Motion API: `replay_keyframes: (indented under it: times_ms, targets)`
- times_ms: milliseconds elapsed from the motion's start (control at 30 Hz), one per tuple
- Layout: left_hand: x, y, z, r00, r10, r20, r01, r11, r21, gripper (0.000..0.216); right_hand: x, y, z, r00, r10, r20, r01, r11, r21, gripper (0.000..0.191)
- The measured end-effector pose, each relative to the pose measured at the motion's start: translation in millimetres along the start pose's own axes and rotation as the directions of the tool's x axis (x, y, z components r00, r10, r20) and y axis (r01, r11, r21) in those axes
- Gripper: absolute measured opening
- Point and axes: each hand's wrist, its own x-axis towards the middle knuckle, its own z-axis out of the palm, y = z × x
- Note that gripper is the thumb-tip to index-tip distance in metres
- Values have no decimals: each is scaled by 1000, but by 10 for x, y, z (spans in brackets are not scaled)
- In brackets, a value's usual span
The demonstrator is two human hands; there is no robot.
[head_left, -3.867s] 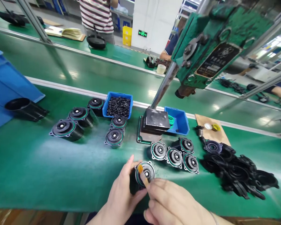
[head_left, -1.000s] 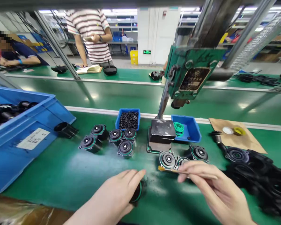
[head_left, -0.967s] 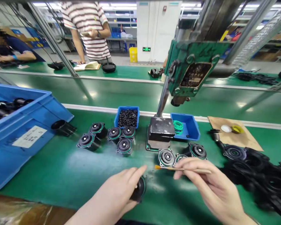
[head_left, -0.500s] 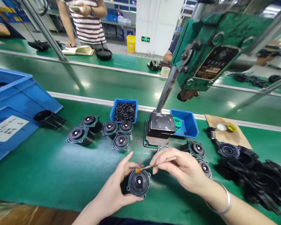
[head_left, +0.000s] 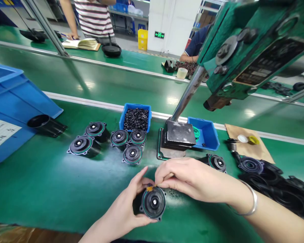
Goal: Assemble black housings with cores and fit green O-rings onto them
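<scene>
My left hand (head_left: 128,204) is wrapped round the left side of a round black housing (head_left: 155,211), thumb low and fingers behind. A green ring runs round the housing's top face, with a small light square at its centre. Between the fingertips of my right hand (head_left: 186,177) is a small paintbrush (head_left: 150,188). Its orange bristles touch the upper rim of the housing, near the green ring. Most of the brush handle is hidden by my right hand.
More housings (head_left: 132,153) stand behind. Beyond them is a blue bin of small black rings (head_left: 136,118). A green press (head_left: 233,60) rises at right over its metal block (head_left: 179,131). Black parts (head_left: 281,192) are heaped far right; a blue crate (head_left: 20,101) stands left.
My right hand has moved left and closer to the housing, covering most of the brush handle. The bristles stay at the upper rim. The whole view has shifted slightly.
</scene>
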Motion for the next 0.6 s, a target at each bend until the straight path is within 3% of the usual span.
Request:
replay_keyframes:
  times_ms: [100, 267, 400, 600]
  targets:
    - [3, 2, 17, 999, 41, -15, -41, 999, 4, 112, -31, -71, -10, 999, 41, 18, -39, 994, -100, 12]
    - [-35, -18, 144, 992, 73, -105, -70, 997, 28, 105, -242, -147, 106, 994, 93, -59, -101, 983, -151, 9]
    - [-102, -51, 320, 972, 83, -220, -71, 996, 62, 100, -449, -213, 303, 976, 105, -192, -136, 978, -158, 8]
    - [-182, -64, 495, 938, 82, -336, -28, 987, 161, 96, -636, -352, 600, 901, 73, -429, -173, 964, -200, 8]
